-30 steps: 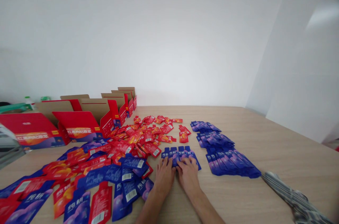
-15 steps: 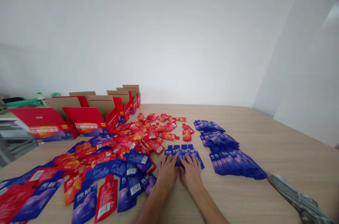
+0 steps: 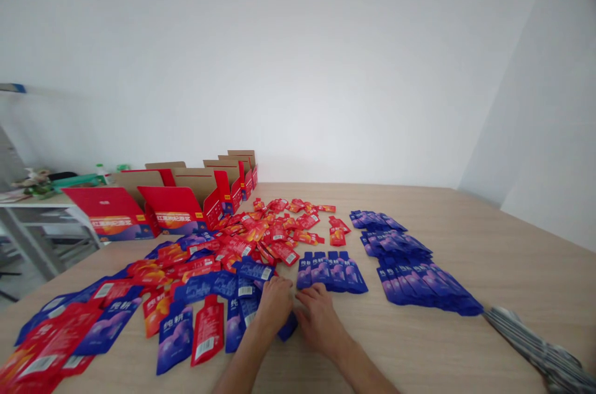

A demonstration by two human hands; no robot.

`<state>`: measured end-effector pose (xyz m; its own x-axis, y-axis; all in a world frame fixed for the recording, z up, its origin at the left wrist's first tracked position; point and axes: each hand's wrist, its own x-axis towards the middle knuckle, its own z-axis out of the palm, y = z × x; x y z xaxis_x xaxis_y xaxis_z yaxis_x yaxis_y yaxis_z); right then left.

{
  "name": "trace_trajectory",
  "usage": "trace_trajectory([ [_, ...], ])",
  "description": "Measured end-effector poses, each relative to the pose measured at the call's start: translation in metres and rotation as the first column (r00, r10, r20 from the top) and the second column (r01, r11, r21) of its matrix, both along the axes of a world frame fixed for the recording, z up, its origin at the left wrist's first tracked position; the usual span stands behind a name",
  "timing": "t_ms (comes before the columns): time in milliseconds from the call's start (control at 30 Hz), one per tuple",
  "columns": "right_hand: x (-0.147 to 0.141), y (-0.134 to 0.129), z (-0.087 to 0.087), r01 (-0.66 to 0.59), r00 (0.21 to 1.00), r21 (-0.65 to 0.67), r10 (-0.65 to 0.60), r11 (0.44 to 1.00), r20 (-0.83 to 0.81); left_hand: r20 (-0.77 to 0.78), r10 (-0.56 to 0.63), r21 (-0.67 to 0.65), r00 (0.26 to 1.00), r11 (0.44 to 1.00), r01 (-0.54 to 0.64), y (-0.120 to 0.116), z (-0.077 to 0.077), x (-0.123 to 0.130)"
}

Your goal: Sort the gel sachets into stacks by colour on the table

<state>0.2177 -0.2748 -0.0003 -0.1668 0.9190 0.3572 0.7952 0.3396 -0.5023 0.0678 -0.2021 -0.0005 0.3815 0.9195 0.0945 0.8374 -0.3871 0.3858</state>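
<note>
Left hand: low centre of the frame, the left hand (image 3: pixel 276 302) has its fingers curled at the right edge of the loose pouches; whether it grips one I cannot tell.
Right hand: just beside it, the right hand (image 3: pixel 319 318) bends its fingers by the lower left corner of the row; whether it grips or touches a pouch I cannot tell.
Row of four blue pouches: the row (image 3: pixel 333 271) lies just right of centre, caps toward the top of the frame.
Loose pouches: red and blue loose pouches (image 3: pixel 208 332) spread from centre to lower left.
Overlapping blue pouches: three groups of overlapping blue pouches (image 3: pixel 421 282), right of centre.
Red boxes: open red boxes (image 3: pixel 170 201), left, mid-height.
Striped bundle: a striped bundle (image 3: pixel 533 338), lower right.
</note>
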Motion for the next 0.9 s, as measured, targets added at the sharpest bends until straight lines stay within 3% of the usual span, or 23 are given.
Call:
trace_trajectory([
  [100,-0.014,-0.008,0.002,-0.091,0.996,-0.084,0.093,0.992,0.014,0.085,-0.022,-0.002,0.996,1.000,0.022,0.005,-0.007,-0.009],
  [200,-0.021,-0.012,-0.005,-0.136,0.989,-0.159,0.145,0.978,0.044,0.190,0.027,-0.020,0.981,1.000,-0.024,0.013,-0.012,-0.009],
  [367,-0.017,-0.007,-0.010,-0.131,0.991,-0.136,0.135,0.982,0.018,0.337,0.053,-0.017,0.940,0.999,-0.050,0.019,-0.012,-0.002],
  [500,0.002,0.000,-0.003,-0.096,0.994,-0.004,0.096,0.995,-0.044,0.405,0.021,0.055,0.914,0.997,-0.048,0.019,-0.002,0.004],
  [633,0.024,0.001,0.006,-0.029,0.994,0.150,0.045,0.988,-0.102,0.521,0.090,0.143,0.849,0.971,-0.190,0.020,0.009,0.013],
  [767,0.037,0.005,0.006,0.072,0.986,0.304,-0.023,0.950,-0.163,0.656,0.158,0.183,0.738,0.916,-0.358,0.018,0.014,0.018],
  [900,0.045,0.012,-0.003,0.192,0.975,0.412,-0.123,0.891,-0.188,0.689,0.241,0.142,0.683,0.880,-0.453,0.007,0.017,0.020],
])
